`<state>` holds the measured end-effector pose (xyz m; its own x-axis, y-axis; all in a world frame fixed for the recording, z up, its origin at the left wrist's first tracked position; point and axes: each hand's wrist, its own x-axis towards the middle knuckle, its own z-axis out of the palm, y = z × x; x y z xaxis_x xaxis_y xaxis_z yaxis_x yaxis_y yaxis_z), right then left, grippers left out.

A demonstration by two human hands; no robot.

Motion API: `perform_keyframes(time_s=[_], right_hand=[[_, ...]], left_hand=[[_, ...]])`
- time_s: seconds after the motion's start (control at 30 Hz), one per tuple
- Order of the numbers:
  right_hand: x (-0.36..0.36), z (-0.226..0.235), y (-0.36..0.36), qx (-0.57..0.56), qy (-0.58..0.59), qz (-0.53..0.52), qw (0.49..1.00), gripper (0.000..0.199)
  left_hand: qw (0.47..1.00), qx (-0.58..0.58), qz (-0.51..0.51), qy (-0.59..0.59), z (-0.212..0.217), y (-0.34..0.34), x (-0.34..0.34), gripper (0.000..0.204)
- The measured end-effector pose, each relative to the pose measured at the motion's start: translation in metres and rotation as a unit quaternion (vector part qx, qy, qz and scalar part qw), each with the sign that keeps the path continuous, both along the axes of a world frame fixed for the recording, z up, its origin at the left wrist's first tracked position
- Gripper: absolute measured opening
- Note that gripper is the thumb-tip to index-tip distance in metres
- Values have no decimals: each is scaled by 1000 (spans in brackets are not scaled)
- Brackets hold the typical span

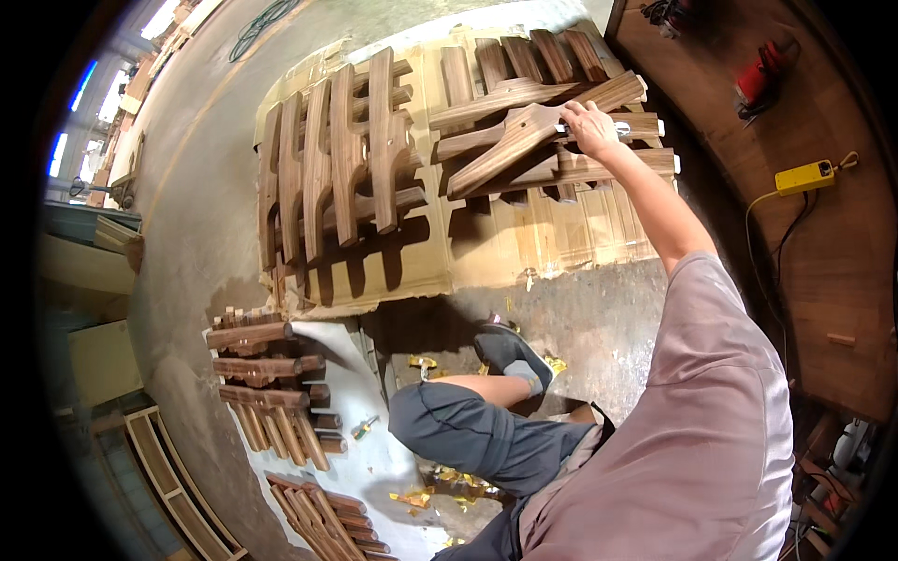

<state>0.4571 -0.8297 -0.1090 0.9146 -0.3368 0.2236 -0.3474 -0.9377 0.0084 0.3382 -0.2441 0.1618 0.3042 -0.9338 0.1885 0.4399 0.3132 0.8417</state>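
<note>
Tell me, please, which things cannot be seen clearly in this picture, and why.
All in the head view:
Right hand: its back hides its palm, so its grip on the curved wooden part is unclear.
Left hand: not in view.
Bottom-left wooden pieces: some ends cut off by the picture's lower edge.
Green tool: too small to identify.

Cardboard [547, 245] on grey floor [201, 150], brown wooden parts [317, 168] atop; white sheet [360, 397] bearing wooden pieces [260, 368]

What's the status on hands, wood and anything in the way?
Right hand at wooden piece, grip unclear. Left hand out of view. Other pieces crowd close around it.
</note>
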Motion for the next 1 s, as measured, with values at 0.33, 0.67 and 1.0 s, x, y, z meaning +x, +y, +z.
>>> perform_keyframes(time_s=[0.33,0.67,1.0], right_hand=[[35,16,-36,55,167,72,982,54],[-92,17,84,69,28,42,996,52],[-125,-15,95,162,48,23,985,74]], left_hand=[[934,348,18,78,-103,7,37,48],[915,327,75,225,-136,6,45,47],[932,252,46,256,-146,16,45,50]])
